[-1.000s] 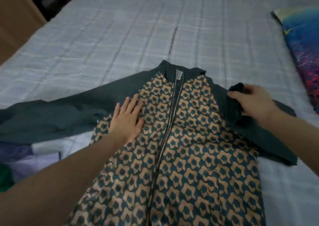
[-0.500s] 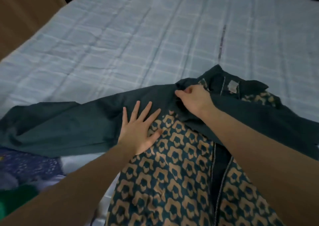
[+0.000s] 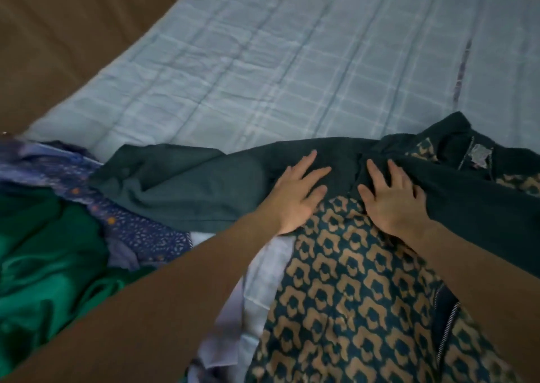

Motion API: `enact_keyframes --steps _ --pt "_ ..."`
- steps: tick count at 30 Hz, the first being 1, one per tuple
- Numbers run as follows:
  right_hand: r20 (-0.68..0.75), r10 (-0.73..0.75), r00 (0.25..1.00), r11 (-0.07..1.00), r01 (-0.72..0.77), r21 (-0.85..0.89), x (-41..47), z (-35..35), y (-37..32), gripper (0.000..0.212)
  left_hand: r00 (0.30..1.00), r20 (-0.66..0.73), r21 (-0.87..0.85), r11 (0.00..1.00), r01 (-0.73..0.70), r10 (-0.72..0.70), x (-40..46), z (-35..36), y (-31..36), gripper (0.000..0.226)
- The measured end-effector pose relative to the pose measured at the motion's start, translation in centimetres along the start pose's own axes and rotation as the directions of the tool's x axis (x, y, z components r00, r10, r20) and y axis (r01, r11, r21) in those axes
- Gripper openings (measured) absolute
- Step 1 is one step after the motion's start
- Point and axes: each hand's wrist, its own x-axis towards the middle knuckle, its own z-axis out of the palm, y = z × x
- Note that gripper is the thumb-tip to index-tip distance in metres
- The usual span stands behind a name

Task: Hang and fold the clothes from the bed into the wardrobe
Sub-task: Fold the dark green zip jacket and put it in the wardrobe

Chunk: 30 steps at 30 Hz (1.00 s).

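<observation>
A dark green zip jacket with a tan print on its front lies on the bed. Its right sleeve is folded across the chest, draped over my right forearm. The left sleeve stretches out flat toward the left. My left hand lies flat, fingers spread, on the shoulder where that sleeve begins. My right hand presses flat beside it, fingers straight, on the folded dark cloth near the collar.
A pile of other clothes sits at the left: a bright green garment, a blue-purple patterned one, and white cloth. The pale blue checked bedsheet spreads beyond. A brown wooden surface stands at the upper left.
My right hand carried the right sleeve across the jacket's front, let it go and now lies flat. My left hand slid up onto the dark shoulder. The view shifted left.
</observation>
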Motion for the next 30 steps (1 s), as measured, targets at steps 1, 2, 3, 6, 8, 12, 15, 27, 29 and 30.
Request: enact_keyframes --steps 1,2,3,6,8,12,15,27,29,30 --pt "-0.079 -0.006 0.997 0.999 0.002 -0.048 -0.3 -0.4 -0.5 0.058 0.989 -0.133 0.025 0.998 -0.063 0.066 -1.2 -2.0 -0.8 0.041" --pt "-0.19 -0.019 0.982 0.997 0.004 -0.077 -0.7 -0.6 -1.1 0.057 0.952 -0.281 0.131 0.988 -0.087 0.121 -2.5 -4.1 -1.9 0.037" --pt "-0.281 -0.017 0.96 0.997 -0.006 -0.082 -1.2 -0.5 -1.7 0.055 0.902 -0.411 0.239 0.97 -0.035 0.133 -3.9 -6.4 -3.2 0.035" --pt "-0.265 0.088 0.96 0.996 -0.091 0.002 -2.5 1.1 -3.0 0.047 0.74 -0.647 0.269 0.853 0.447 -0.184 -8.5 -12.8 -7.8 0.034" --pt "-0.201 0.103 0.974 0.995 -0.096 0.04 -2.7 1.6 -3.2 0.049 0.584 -0.631 0.179 0.636 0.75 -0.51 -11.4 -16.3 -11.2 0.044" --pt "-0.046 0.127 0.991 0.992 -0.127 -0.005 -2.7 0.7 -3.9 0.06 0.452 -0.32 0.338 0.346 0.875 -0.832 -13.8 -20.4 -13.5 0.07" --pt "0.079 0.11 0.991 0.991 -0.103 -0.084 -1.7 0.6 -3.5 0.074 0.537 -0.439 0.278 0.459 0.844 -0.721 -13.0 -20.5 -13.1 0.034" --pt "0.362 0.198 0.911 0.98 -0.173 -0.099 0.0 -2.2 -4.8 0.071 0.452 -0.114 0.245 0.416 0.876 -0.884 -10.9 -20.2 -14.9 0.085" --pt "0.372 0.194 0.908 0.981 -0.177 -0.079 0.4 -2.7 -4.6 0.07 0.497 -0.157 0.221 0.46 0.86 -0.853 -10.6 -21.3 -14.9 0.069" --pt "0.383 0.204 0.901 0.979 -0.193 -0.068 0.6 -3.1 -4.4 0.071 0.532 -0.158 0.154 0.512 0.845 -0.832 -10.4 -21.9 -15.0 0.058"
